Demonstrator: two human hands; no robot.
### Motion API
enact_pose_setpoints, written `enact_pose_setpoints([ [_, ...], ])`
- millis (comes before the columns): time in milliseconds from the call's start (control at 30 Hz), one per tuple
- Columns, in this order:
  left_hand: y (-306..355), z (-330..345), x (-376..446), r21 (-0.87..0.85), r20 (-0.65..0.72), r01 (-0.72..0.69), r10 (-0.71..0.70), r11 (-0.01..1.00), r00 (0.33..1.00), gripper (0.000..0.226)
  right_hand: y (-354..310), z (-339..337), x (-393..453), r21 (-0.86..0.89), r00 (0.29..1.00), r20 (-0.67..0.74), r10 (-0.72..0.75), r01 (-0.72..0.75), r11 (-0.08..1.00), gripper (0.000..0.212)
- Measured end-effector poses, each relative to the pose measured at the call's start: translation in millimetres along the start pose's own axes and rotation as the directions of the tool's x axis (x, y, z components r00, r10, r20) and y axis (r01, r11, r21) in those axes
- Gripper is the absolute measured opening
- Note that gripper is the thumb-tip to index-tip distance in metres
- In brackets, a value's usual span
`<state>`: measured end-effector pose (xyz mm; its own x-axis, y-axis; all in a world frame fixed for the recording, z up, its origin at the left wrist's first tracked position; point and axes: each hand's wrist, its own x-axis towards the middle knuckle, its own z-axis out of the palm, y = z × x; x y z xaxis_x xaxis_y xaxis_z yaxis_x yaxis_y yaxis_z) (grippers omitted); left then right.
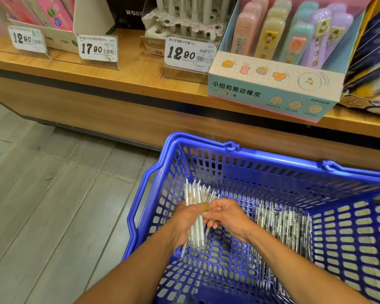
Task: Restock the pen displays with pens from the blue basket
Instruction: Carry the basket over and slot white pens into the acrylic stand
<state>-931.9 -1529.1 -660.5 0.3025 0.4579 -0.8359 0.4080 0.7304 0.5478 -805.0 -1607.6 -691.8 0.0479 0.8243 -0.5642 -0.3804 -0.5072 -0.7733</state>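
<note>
Bundle of white pens (195, 216) gripped by left hand (185, 218) above blue basket (250, 170), long axis running toward shelf, right hand (226, 216) fingers curled on bundle, loose pens (281, 233) lying in basket

A wooden shelf (123, 69) runs across the top of the view, with a dark band along its front edge. Three white price tags stand on it in clear holders: one at the left reading 12.90 (26, 39), one beside it reading 17.90 (97, 48), and one further right reading 12.90 (190, 54). At the right sits a pale blue cardboard display box (272, 88) printed with small cartoon foods and Chinese characters; it holds upright pastel cases (294, 34) in pink, yellow, teal and purple. At the far left a box holds pink packages (53, 12). A dark blue display (373, 55) fills the right edge. Below lies a grey plank floor (53, 205).
</note>
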Motion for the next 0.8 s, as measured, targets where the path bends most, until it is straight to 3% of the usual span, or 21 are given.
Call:
enact_pose_setpoints([
  [100, -1.4, -1.7, 2.0, 0.020, -0.068, 0.010, -0.009, 1.000, 0.998, 0.101, 5.4, -10.1, 7.2, 0.137, 0.994, 0.070, 0.087, -0.096, 0.986, 0.021],
  [167, -1.0, -2.0, 4.1, 0.011, -0.104, 0.026, -0.024, 1.000, 0.994, 0.087, 15.0, -16.2, 15.9, 0.253, 0.992, -0.021, 0.125, -0.116, 0.961, 0.016],
  [200, -0.5, -1.6, 3.7, 0.010, -0.117, 0.033, -0.031, 0.999, 0.993, 0.076, 20.7, -17.6, 20.1, 0.212, 0.981, -0.134, 0.143, -0.113, 0.971, 0.010],
  [267, 0.3, -0.5, 2.1, 0.013, -0.131, 0.055, -0.053, 0.998, 0.990, 0.065, 34.3, -17.8, 28.2, -0.087, 0.900, -0.407, 0.156, -0.208, 0.974, 0.005],
  [333, 1.4, 0.5, 1.3, 0.015, -0.136, 0.060, -0.058, 0.998, 0.989, 0.063, 44.6, -13.9, 34.5, -0.331, 0.833, -0.543, 0.106, -0.328, 0.885, 0.017],
  [467, 1.7, 0.8, 0.8, 0.003, -0.136, 0.055, -0.054, 0.998, 0.989, 0.064, 43.6, -1.6, 41.3, -0.546, 0.815, -0.578, 0.019, -0.404, 0.734, 0.023],
  [533, 0.8, 0.5, 2.0, -0.002, -0.136, 0.052, -0.051, 0.999, 0.989, 0.068, 44.9, 1.2, 45.8, -0.576, 0.794, -0.608, -0.001, -0.440, 0.689, 0.035],
  [667, 1.1, 0.7, 1.5, -0.015, -0.126, 0.036, -0.037, 0.999, 0.991, 0.073, 44.5, 0.3, 45.8, -0.584, 0.753, -0.657, 0.004, -0.513, 0.629, 0.038],
  [733, 1.4, 1.4, 1.1, -0.009, -0.118, 0.028, -0.029, 1.000, 0.993, 0.077, 43.0, -4.4, 41.7, -0.563, 0.780, -0.625, 0.016, -0.465, 0.683, 0.041],
  [800, 0.9, 1.8, 1.7, 0.001, -0.113, 0.019, -0.019, 1.000, 0.993, 0.085, 39.6, -9.1, 33.0, -0.496, 0.858, -0.513, 0.034, -0.328, 0.804, 0.036],
])
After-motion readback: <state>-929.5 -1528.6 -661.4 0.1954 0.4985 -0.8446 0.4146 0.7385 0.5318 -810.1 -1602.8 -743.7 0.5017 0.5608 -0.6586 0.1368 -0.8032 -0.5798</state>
